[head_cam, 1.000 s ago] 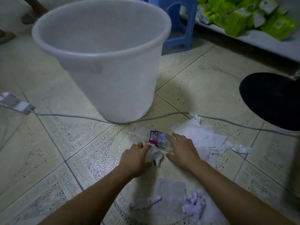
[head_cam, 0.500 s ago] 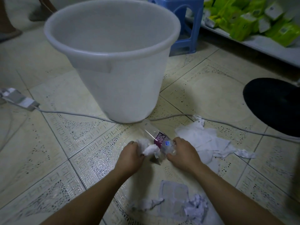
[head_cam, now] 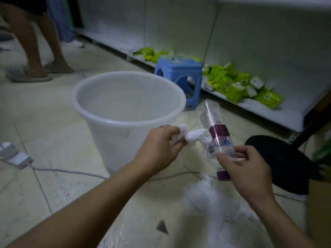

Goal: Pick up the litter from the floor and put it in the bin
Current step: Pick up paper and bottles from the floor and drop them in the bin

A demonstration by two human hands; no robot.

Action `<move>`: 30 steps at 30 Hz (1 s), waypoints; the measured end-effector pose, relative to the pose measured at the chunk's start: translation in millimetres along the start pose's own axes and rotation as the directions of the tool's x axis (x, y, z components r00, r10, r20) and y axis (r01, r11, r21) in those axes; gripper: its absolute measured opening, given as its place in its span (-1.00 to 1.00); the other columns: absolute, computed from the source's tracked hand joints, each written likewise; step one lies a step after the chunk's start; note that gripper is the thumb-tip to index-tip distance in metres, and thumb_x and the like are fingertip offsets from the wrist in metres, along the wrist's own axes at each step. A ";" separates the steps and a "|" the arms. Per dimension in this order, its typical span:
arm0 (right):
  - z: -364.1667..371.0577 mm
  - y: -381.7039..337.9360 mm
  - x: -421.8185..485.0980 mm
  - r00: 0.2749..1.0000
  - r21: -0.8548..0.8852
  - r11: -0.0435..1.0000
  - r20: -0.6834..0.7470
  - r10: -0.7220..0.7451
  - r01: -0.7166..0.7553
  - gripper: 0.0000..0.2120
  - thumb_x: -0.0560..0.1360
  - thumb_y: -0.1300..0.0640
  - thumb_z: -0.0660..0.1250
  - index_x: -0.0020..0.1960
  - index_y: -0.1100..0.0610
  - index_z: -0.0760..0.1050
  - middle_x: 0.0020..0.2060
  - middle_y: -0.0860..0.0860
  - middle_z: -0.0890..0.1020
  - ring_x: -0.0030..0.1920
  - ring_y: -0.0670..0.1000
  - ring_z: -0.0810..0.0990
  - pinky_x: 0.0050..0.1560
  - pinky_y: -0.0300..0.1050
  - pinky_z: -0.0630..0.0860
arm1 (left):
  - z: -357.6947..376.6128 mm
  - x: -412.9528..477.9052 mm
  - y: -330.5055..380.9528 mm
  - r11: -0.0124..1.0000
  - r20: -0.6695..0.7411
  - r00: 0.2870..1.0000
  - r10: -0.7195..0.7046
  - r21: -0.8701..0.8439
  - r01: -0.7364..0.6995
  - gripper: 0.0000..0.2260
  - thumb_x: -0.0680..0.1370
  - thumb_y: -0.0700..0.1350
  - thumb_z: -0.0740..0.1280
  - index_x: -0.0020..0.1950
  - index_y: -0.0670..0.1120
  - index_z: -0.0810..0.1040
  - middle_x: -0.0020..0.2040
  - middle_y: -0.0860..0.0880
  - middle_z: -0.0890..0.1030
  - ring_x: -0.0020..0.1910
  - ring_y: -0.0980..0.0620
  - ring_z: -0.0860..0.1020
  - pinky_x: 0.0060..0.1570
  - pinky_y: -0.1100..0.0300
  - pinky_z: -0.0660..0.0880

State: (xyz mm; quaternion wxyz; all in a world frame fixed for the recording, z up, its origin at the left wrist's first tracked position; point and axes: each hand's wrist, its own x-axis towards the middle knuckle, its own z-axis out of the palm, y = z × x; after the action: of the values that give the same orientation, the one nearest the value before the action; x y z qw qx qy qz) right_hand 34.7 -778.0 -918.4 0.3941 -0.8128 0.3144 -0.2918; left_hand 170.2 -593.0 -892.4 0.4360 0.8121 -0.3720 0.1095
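We hold our left hand (head_cam: 159, 146) closed around a crumpled white tissue (head_cam: 192, 136), just beside the near wall of the white bin (head_cam: 125, 111) and a little below its rim. Our right hand (head_cam: 245, 169) grips a clear plastic bottle (head_cam: 215, 129) at its lower part, with the fingers wrapped around it. The bottle has a purple label and a purple cap; the cap end points down toward us and the bottom end points up and away, tilted toward the bin. The tissue touches the side of the bottle near the label. Both things are in the air, to the right of the bin and not inside it. On the tiled floor (head_cam: 44, 185) under our right hand lies more white paper litter (head_cam: 211, 199), blurred. A grey cable (head_cam: 71, 171) runs across the floor in front of the bin. Behind the bin stands a blue stool (head_cam: 179, 72), and green packets (head_cam: 240, 86) lie on a low shelf.
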 end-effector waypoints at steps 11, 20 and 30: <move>64.5 -181.2 80.7 0.952 -0.047 0.983 0.262 -0.157 0.175 -0.55 0.43 -0.28 0.32 0.12 0.03 0.59 -0.02 0.00 0.63 -0.16 -0.01 0.64 -0.24 -0.04 0.61 | -131.3 75.0 -43.9 0.874 0.080 0.930 -0.359 0.379 0.304 -0.48 0.44 0.04 0.42 0.35 -0.09 0.44 0.33 -0.13 0.49 0.29 -0.09 0.44 0.22 0.11 0.35; 92.3 -184.3 64.1 0.900 -0.408 0.815 0.319 -0.295 0.412 -0.49 0.41 -0.27 0.29 0.28 -0.07 0.48 0.24 -0.02 0.55 0.19 0.06 0.52 0.11 0.02 0.50 | -139.9 50.3 -41.0 0.939 0.090 0.994 -0.067 0.342 0.033 -0.67 0.45 0.10 0.39 0.17 0.03 0.57 0.15 0.02 0.59 0.16 0.03 0.49 0.17 0.09 0.42; 22.8 -76.7 49.3 0.889 -0.495 0.769 0.410 -0.202 0.404 -0.52 0.39 -0.16 0.39 0.27 -0.05 0.48 0.22 0.00 0.55 0.17 0.04 0.53 0.14 -0.04 0.46 | -36.2 17.2 11.2 0.981 0.190 0.971 0.146 0.098 -0.166 -0.76 0.47 0.01 0.38 0.12 0.01 0.56 0.03 0.04 0.58 0.02 0.10 0.48 -0.01 0.28 0.33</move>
State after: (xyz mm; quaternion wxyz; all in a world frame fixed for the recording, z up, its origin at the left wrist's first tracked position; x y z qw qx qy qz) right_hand 103.9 -766.4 -855.9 0.1280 -0.9702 0.1780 -0.1036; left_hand 179.7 -576.9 -855.1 0.3438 0.8102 -0.4662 0.0898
